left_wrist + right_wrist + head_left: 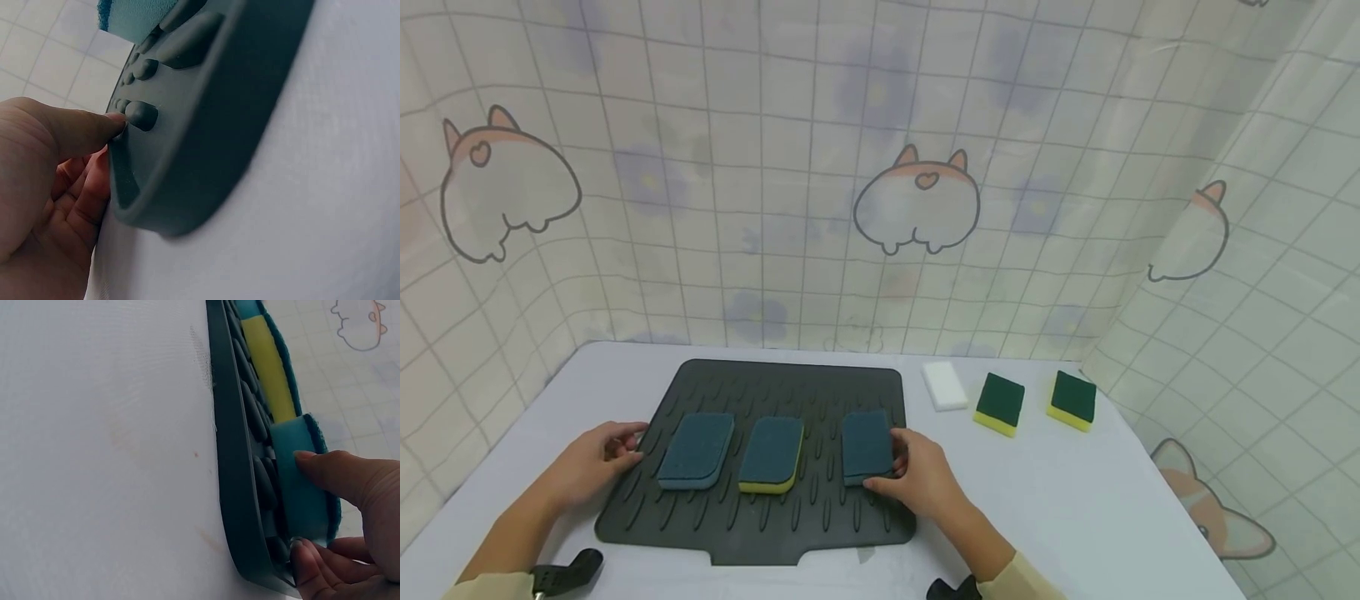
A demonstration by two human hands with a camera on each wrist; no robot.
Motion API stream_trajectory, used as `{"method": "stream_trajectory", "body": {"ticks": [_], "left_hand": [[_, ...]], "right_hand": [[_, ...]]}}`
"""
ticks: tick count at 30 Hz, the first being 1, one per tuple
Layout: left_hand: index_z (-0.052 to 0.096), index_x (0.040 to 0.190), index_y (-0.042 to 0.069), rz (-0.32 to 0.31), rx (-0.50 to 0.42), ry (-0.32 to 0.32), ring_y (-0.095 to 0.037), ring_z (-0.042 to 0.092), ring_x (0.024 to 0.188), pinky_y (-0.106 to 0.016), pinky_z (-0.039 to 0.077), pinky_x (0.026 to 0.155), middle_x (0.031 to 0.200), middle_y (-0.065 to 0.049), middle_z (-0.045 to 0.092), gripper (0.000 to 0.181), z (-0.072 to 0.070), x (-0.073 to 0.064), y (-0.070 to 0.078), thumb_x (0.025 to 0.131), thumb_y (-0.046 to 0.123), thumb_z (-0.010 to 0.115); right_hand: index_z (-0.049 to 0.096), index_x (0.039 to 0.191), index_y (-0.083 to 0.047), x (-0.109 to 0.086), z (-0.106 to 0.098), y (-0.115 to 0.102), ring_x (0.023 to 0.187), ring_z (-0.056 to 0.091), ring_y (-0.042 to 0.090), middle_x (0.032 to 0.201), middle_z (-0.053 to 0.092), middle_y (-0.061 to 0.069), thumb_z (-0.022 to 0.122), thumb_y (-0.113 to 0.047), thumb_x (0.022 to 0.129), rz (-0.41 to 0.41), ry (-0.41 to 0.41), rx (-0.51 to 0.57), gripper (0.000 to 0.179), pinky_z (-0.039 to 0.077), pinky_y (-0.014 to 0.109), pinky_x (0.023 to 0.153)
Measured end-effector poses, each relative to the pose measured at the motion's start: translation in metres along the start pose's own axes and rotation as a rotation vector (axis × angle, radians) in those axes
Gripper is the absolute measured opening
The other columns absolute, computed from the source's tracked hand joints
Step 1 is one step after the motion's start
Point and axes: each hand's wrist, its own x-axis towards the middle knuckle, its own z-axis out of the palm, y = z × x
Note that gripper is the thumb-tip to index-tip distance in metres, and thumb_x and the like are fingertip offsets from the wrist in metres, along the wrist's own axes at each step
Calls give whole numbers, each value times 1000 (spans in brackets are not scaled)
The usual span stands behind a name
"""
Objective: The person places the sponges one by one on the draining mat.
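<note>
A dark grey ribbed drying mat [808, 527] lies on the white table, with three dark-topped scrub sponges in a row on it. The left sponge [698, 448] has a blue side, the middle sponge [772, 450] a yellow one. My right hand [925, 475] grips the right blue sponge [865, 442]; in the right wrist view its thumb presses the foam side [300, 487] while the other fingers curl at the near end. At the mat's left edge, my left hand [591, 467] pinches the rim, thumb on top, as the left wrist view shows.
To the right of the mat lie a white sponge block [945, 386] and two green-and-yellow sponges, one nearer [1000, 404] and one farther right [1072, 400]. A patterned curtain [805, 192] hangs behind and beside the table.
</note>
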Motion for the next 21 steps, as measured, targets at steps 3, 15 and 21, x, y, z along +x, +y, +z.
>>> {"method": "stream_trajectory", "body": {"ticks": [3, 15, 21], "left_hand": [[57, 135, -12, 1, -7, -5, -6, 48, 83, -24, 41, 69, 97, -5, 57, 48, 0, 0, -1, 95, 11, 71], [58, 134, -11, 3, 1, -3, -7, 48, 82, -25, 41, 69, 96, -4, 57, 47, 2, 3, -2, 94, 11, 71], [58, 134, -11, -5, 3, 4, -8, 48, 83, -25, 42, 69, 97, -5, 57, 48, 1, 1, -2, 94, 11, 72]], "right_hand": [[53, 142, 2, -1, 1, 0, 87, 58, 14, 107, 65, 5, 90, -32, 79, -10, 4, 4, 81, 52, 26, 73], [57, 137, 4, -3, 2, -4, 89, 59, 14, 113, 68, 8, 90, -27, 79, -9, -1, 17, 74, 54, 28, 78], [58, 135, 5, -5, 2, -6, 90, 60, 15, 110, 68, 7, 91, -25, 78, -5, -13, 46, 72, 55, 28, 79]]}}
